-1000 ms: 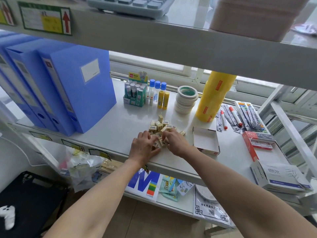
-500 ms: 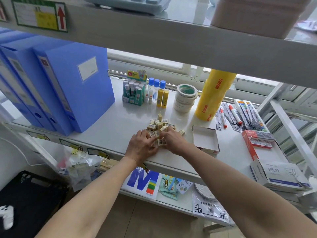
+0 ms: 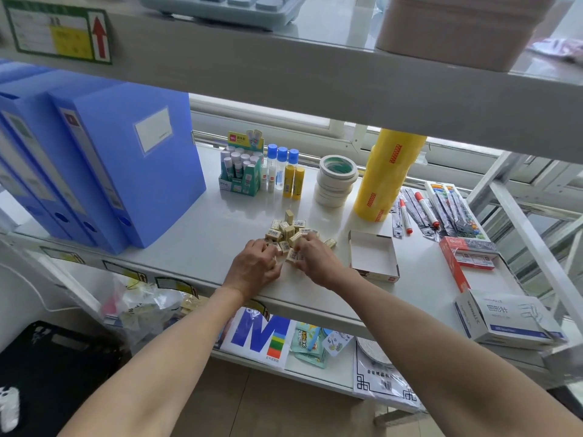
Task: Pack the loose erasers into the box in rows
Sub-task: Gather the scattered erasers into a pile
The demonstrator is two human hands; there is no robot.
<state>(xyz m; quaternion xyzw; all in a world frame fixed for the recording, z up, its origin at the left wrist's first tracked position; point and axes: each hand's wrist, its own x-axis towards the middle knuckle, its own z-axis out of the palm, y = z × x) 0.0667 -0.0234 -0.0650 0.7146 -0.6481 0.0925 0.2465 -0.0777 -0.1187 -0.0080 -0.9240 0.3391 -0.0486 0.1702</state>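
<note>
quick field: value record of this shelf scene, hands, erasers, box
left hand: fingers curled on erasers at the pile's near edge
right hand: fingers curled on erasers at the pile's near edge
erasers: loose heap on the shelf, none in rows
box: open, empty, right of the pile
tape rolls: stacked behind the pile

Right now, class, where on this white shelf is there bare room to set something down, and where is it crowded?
Bare white shelf lies between the blue file boxes and the pile of small cream erasers, and in front of the open white cardboard box. Crowded: the back row from the green glue-stick box to the yellow film roll, and the right end with packaged pens.
</note>
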